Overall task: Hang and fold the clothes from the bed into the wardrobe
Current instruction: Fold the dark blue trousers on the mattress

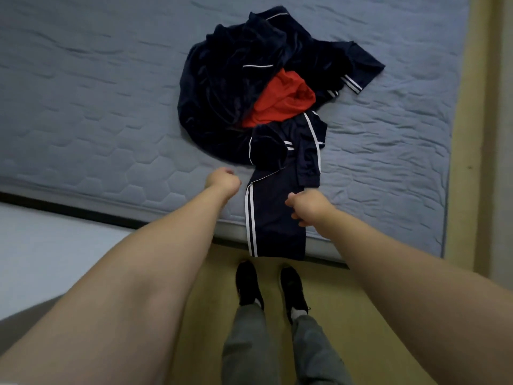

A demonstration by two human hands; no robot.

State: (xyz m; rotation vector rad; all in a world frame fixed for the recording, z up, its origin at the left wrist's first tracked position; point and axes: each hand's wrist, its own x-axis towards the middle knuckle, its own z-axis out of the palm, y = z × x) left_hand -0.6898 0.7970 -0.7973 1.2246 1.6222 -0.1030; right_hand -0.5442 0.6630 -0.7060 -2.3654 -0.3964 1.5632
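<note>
1. The right hand (308, 207) lies on the navy striped garment (272, 218), with its fingers curled and pinching the cloth at the garment's right edge.
2. The left hand (222, 180) is balled into a fist over the mattress (111, 120), just beside the same garment's left edge. No cloth shows in it.
3. The navy striped garment crosses the near edge of the mattress. Its lower end, with two white stripes down the left side, hangs over the edge toward the floor (205, 273). Its upper end runs up into the pile.
4. The pile of navy clothes (222, 79) sits toward the middle of the mattress, well back from the near edge. A red garment (280, 101) lies in it, partly covered.
5. To the left of the pile the quilted surface stretches wide. To the right a narrower band runs to the mattress's right edge, and a white-striped cuff points toward that edge.
6. Yellowish floor runs along the right side of the bed and in front of its near edge. The person's black shoes (247, 284) stand there close to the bed, right below the hanging end.
7. A pale surface (41, 245) borders the near edge at lower left; what it is cannot be told.
</note>
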